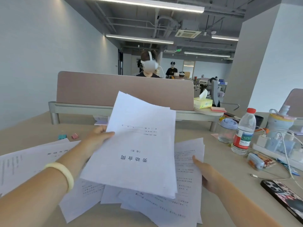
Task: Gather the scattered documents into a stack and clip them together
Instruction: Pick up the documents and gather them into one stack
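My left hand (98,136) grips the left edge of a thin bundle of white printed sheets (139,145), lifted above the desk, thumb on top. Beneath it several loose printed pages (185,202) lie fanned across the tan desk (229,202), with more sheets (24,161) at the left. My right hand (208,174) rests on the right-hand loose pages with its thumb on the paper; its fingers are hidden under the sheets. Two binder clips, a teal one (62,136) and a pink one (75,136), lie on the desk at the far left.
A pink desk divider (98,89) stands behind, with a person in a white headset beyond it. At the right are a water bottle (244,131), a clear lidded cup (227,131), a power strip with chargers (277,145), cables and a phone (285,197). A tissue box (203,102) sits further back.
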`<move>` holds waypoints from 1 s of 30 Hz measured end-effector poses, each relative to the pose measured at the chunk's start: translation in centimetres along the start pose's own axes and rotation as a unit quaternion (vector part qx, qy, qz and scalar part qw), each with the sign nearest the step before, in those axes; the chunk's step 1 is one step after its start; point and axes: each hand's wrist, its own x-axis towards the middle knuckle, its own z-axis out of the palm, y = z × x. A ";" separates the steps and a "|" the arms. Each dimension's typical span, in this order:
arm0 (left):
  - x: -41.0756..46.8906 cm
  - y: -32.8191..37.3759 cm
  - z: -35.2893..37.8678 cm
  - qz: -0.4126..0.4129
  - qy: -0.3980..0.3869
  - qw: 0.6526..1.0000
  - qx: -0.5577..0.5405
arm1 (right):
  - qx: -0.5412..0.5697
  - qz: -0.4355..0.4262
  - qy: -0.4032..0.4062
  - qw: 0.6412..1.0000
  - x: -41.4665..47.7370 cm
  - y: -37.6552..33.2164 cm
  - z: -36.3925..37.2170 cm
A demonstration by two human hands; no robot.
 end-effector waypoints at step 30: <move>-4.1 -0.9 7.7 -0.001 -0.169 0.984 -0.064 | -0.033 -0.181 -0.176 0.967 -5.2 -6.2 0.1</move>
